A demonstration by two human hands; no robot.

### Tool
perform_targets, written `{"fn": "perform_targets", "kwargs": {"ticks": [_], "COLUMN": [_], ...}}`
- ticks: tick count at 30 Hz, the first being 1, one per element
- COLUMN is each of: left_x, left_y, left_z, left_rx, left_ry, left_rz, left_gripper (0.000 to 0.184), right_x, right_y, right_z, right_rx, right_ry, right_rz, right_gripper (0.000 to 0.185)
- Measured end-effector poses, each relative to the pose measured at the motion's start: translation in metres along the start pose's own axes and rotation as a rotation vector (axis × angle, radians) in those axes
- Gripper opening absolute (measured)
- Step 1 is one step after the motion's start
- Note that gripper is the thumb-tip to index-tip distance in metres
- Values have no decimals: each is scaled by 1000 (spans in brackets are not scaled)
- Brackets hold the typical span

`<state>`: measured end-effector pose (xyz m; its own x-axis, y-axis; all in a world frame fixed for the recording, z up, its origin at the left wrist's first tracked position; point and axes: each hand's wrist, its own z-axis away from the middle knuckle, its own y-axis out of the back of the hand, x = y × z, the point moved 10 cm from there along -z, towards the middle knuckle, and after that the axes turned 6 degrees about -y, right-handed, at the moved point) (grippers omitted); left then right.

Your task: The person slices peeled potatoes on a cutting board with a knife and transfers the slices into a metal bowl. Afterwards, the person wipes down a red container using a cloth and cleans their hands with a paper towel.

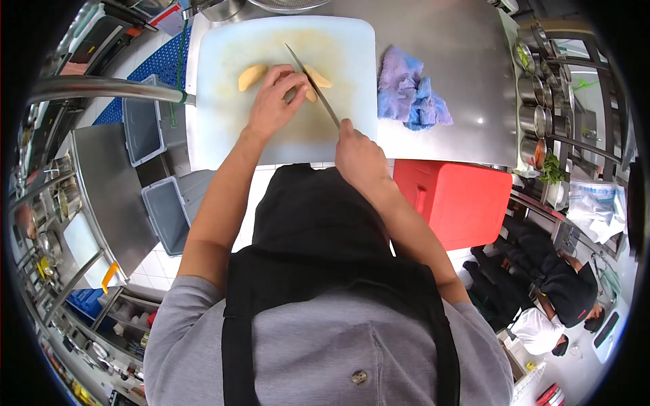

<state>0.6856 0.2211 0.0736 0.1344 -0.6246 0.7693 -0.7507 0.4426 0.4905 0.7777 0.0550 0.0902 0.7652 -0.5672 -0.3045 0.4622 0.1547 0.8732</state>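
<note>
1 black apron (311, 210) sits nearest in my remote feed, at the board's 6 o'clock. Beyond it, I see the right hand (362, 155) wrapped round the handle of a knife (318, 94) — blade aimed at 11 o'clock. The left hand (276, 100) curls over the middle piece (311, 96) of 3 yellow ones; whether it pinches, I cannot tell. From that hand, 1 piece (252, 77) lies at 10 o'clock, 1 (320, 78) at 2 — all on the cutting board (223, 135). At the board's 3 o'clock lies a cloth (404, 84); at 4, a red container (467, 203).
</note>
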Motion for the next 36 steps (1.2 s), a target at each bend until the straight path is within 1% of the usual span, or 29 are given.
{"fn": "perform_targets", "kwargs": {"ticks": [2, 5, 7, 10, 13, 15, 17, 19, 21, 23, 25, 28, 29, 31, 33, 36], "left_x": [8, 3, 0, -2, 2, 3, -1, 1, 2, 2, 0, 2, 3, 2, 1, 0], "left_y": [3, 2, 1, 0, 2, 3, 1, 1, 2, 2, 1, 2, 1, 1, 1, 1], "left_z": [0, 1, 2, 2, 0, 0, 2, 1, 1, 0, -1, -1, -1, 1, -1, 0], "left_rx": [16, 33, 18, -2, -2, 4, -13, -12, -11, -12, 1, 10, 3, 2, 5, 2], "left_ry": [-54, -64, -51, -32, -37, -47, -26, -32, -39, -51, -53, -33, -24, -32, -48, -58], "left_rz": [-59, -66, -53, -50, -58, -61, -45, -46, -49, -54, -43, -27, -25, -29, -36, -53], "left_gripper": [19, 20, 19, 19, 19, 20, 18, 18, 18, 18, 18, 18, 19, 18, 17, 16], "right_x": [-4, -3, -3, -3, 2, -1, -5, -15, -17, -17, -9, 2, 2, -7, -12, -2], "right_y": [9, 15, 13, 14, 11, 10, 7, 4, 2, 5, 12, 5, 0, -3, -2, -2], "right_z": [16, 34, 39, 45, 49, 40, 20, -4, -9, -2, 22, 30, 22, -2, -12, 7], "right_rx": [-12, -31, -73, -47, -61, -40, -18, 22, 33, 46, 13, -50, -52, 21, 19, -18], "right_ry": [-5, -30, -39, -26, -33, -23, -17, 39, 44, 48, 3, -36, -36, 30, 26, -9], "right_rz": [21, 36, 18, 56, 14, 7, -1, -16, 6, 29, 16, 35, 36, 15, 0, -7], "right_gripper": [16, 18, 19, 21, 20, 19, 19, 18, 19, 19, 15, 14, 14, 15, 15, 14]}}
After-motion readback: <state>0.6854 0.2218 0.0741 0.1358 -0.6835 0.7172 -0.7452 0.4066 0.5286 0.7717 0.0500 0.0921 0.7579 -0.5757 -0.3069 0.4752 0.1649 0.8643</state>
